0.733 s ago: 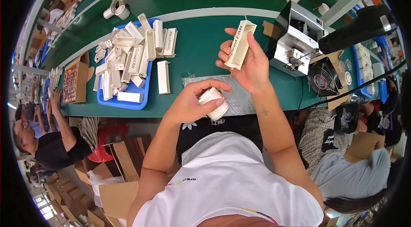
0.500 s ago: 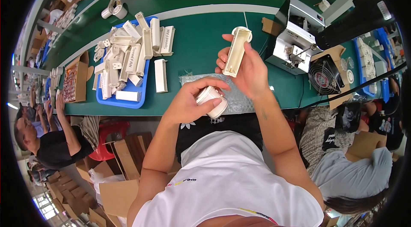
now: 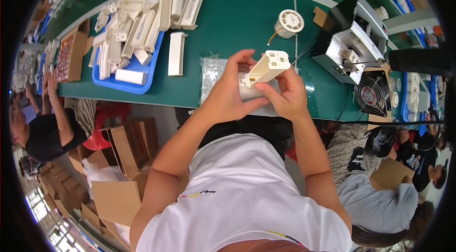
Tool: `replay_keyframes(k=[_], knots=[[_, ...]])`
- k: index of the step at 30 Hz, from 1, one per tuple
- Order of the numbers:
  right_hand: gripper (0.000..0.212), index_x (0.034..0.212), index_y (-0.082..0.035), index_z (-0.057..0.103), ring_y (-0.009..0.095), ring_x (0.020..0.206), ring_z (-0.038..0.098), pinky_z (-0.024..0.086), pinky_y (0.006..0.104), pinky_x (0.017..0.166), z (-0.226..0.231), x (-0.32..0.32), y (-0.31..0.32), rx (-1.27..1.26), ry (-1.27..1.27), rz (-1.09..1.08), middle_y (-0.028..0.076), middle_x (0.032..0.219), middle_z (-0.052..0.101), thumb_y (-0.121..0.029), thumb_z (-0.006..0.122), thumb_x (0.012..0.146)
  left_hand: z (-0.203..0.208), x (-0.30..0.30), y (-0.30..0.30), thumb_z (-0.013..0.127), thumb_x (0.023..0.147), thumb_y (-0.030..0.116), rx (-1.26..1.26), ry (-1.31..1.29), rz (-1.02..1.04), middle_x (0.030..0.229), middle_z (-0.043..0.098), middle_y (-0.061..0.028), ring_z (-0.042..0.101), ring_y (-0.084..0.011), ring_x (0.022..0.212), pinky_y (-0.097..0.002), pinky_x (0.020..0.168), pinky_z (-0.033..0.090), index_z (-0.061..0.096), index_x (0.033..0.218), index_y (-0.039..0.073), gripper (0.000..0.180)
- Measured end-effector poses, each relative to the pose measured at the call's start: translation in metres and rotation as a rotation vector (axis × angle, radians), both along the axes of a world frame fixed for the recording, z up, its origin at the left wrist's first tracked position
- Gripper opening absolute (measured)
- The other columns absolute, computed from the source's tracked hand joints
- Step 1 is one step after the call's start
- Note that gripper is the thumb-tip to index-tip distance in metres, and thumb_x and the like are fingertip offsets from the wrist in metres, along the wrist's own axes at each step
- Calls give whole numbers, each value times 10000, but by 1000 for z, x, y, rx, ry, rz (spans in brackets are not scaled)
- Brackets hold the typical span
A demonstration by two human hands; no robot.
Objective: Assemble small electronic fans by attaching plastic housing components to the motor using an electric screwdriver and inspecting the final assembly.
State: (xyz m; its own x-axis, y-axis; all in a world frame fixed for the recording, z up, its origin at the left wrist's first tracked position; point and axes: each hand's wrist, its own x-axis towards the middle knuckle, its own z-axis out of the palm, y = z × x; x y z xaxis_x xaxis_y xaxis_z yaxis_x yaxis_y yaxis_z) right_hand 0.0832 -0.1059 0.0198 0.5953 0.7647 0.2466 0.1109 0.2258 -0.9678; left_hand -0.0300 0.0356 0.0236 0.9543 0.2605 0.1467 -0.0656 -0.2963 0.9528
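My left hand [image 3: 224,94] is wrapped around a white round plastic housing [image 3: 248,92], held just above the near edge of the table. My right hand [image 3: 290,96] grips a cream hollow plastic handle shell [image 3: 270,67], its squared end with small holes tilted up and to the right. The shell's lower end meets the top of the housing; whether they are joined I cannot tell. Beyond my hands a white round motor part [image 3: 289,22] with a short orange-brown wire sits on the green table. Below my hands lies a clear bubble-wrap sheet [image 3: 210,75].
At the left, a blue tray [image 3: 153,77] is heaped with handle pieces, and one loose handle shell [image 3: 176,54] lies beside it. A cardboard box [image 3: 76,57] stands farther left. To the right are a black-and-silver machine [image 3: 349,38] and a black fan [image 3: 373,91]. Co-workers sit on both sides.
My right hand has brought the handle shell down and turned it against the round housing in my left hand. The view has shifted, and the motor part beyond shows fully.
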Motion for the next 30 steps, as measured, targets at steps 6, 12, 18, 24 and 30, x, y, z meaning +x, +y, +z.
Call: replay_keyframes(k=[6, 12, 18, 24, 30], knots=[[492, 1243, 32, 595, 338, 992, 667, 517, 368, 872, 18, 4, 1, -204, -411, 9, 190, 1127, 673, -98, 771, 802, -4, -4, 1, 797, 719, 78, -74, -19, 48, 1292, 516, -149, 567, -253, 1182, -363, 978, 474, 263, 1465, 56, 918], [461, 1238, 36, 593, 342, 995, 652, 508, 371, 869, 24, -1, 7, -147, -502, 29, 187, 1162, 659, -69, 734, 812, -15, -3, 1, 831, 689, 94, -152, -129, 50, 1149, 572, -129, 605, -287, 1059, -376, 941, 502, 298, 1455, 67, 933], [450, 1224, 54, 587, 329, 991, 640, 502, 374, 871, 25, 1, 9, -172, -562, 69, 193, 1179, 651, -40, 727, 807, -16, -4, 3, 838, 691, 103, -163, -134, 40, 1142, 576, -145, 604, -310, 1056, -392, 922, 512, 313, 1442, 67, 917], [555, 1349, 68, 466, 294, 1095, 620, 498, 424, 974, 14, 3, -4, -193, -392, 132, 207, 1176, 611, 28, 710, 852, -23, -1, 5, 837, 686, 95, -158, -169, 15, 1226, 572, -127, 617, -302, 1089, -372, 942, 498, 319, 1460, 101, 931], [454, 1218, 67, 557, 310, 1024, 654, 522, 386, 899, 13, -13, 3, -177, -406, 16, 183, 1100, 654, -32, 745, 817, -26, 0, 1, 839, 677, 54, -124, -168, 2, 1211, 571, -124, 618, -295, 1078, -365, 942, 498, 318, 1457, 99, 940]])
